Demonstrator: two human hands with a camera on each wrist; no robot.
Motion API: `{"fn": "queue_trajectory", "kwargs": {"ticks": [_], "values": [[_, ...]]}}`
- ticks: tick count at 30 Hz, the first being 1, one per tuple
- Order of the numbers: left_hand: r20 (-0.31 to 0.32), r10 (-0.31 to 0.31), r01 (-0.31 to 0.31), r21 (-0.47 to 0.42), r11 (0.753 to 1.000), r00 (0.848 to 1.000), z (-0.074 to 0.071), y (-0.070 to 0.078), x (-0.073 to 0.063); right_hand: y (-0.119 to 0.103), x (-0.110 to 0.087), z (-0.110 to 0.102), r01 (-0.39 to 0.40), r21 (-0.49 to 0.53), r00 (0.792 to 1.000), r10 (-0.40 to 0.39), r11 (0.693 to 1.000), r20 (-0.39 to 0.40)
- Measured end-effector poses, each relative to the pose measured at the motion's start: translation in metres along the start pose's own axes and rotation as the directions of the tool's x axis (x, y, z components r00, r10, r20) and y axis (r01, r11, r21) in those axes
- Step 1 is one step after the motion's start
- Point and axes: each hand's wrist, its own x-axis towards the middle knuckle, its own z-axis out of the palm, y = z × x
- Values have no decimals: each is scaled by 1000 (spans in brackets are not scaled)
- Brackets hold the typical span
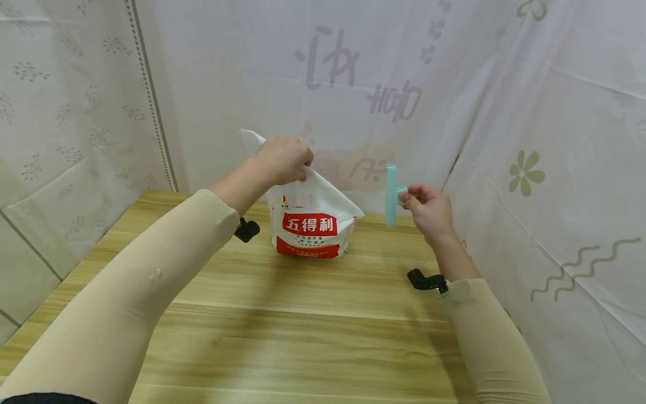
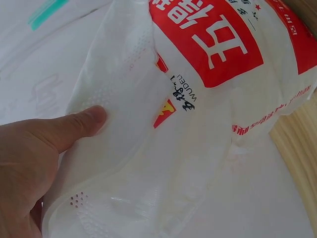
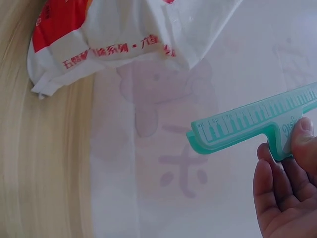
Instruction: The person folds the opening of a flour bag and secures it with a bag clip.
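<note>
A white and red flour bag [image 1: 310, 224] stands on the table, its top folded over to a slanting edge. My left hand [image 1: 285, 160] grips that top edge; in the left wrist view the thumb [image 2: 86, 121] presses on the white plastic. Right of the bag and apart from it, my right hand [image 1: 431, 210] pinches the tab of a mint-green bag clip [image 1: 391, 194] in the air. The clip's long bar stands upright in the head view. Close up in the right wrist view, piano-key markings show along the clip [image 3: 247, 116].
The wood-grain table [image 1: 303, 348] reaches toward me below both arms. Pale printed curtains [image 1: 227, 73] hang behind the table and on both sides. A black wrist camera mount [image 1: 426, 280] sticks out at each wrist.
</note>
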Motion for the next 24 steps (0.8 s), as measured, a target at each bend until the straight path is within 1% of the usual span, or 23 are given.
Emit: {"fn": "queue_trajectory", "kwargs": {"ticks": [9,13,17,20,24], "values": [[-2,-2,2,0,1000,1000,0,1,0,-25,5,12,77,-15,997,-77,997,19],[-5,-1,1,-3,1000,1000,-1,1,-1,-37,4,18,101,-56,995,-100,993,26],[-7,0,0,-5,1000,1000,-1,1,-1,-48,5,24,108,-93,994,-106,990,28],[-7,2,-2,-1,1000,1000,-1,1,-1,-54,7,29,122,-82,992,-120,989,32],[-6,2,-2,2,1000,1000,-1,1,-1,-60,11,38,167,-58,986,-166,984,24]]}}
